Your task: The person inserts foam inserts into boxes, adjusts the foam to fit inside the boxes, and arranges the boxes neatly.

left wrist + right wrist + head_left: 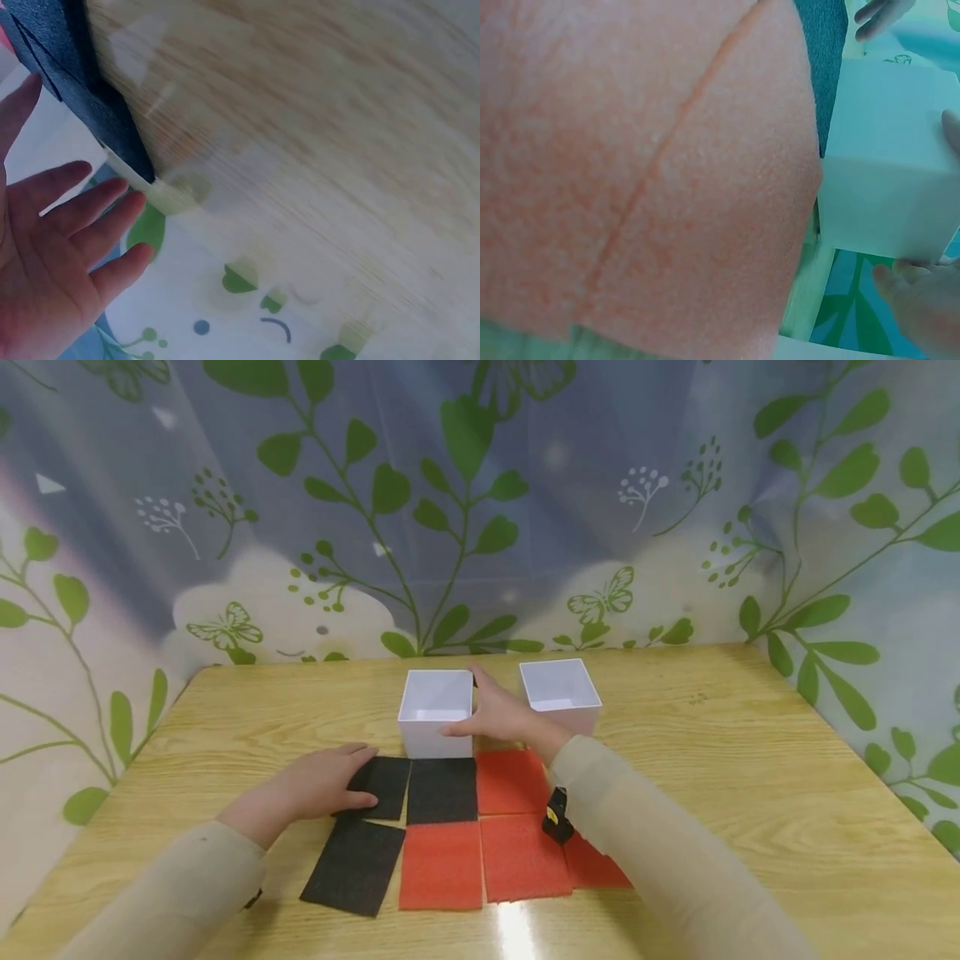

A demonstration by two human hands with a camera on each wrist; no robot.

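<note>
My right hand grips an open-topped white box at its right side, thumb over the front wall and fingers towards the back. In the right wrist view the same white box shows fingers against it. My left hand lies over the left part of a black square sheet, fingers extended. The left wrist view shows the left hand with its fingers spread and holding nothing. A second black square lies just in front of the gripped box.
Another white box stands to the right, beyond my right wrist. A black square and several red squares lie nearer on the wooden table; my right sleeve partly covers some. A leaf-patterned curtain hangs behind the table.
</note>
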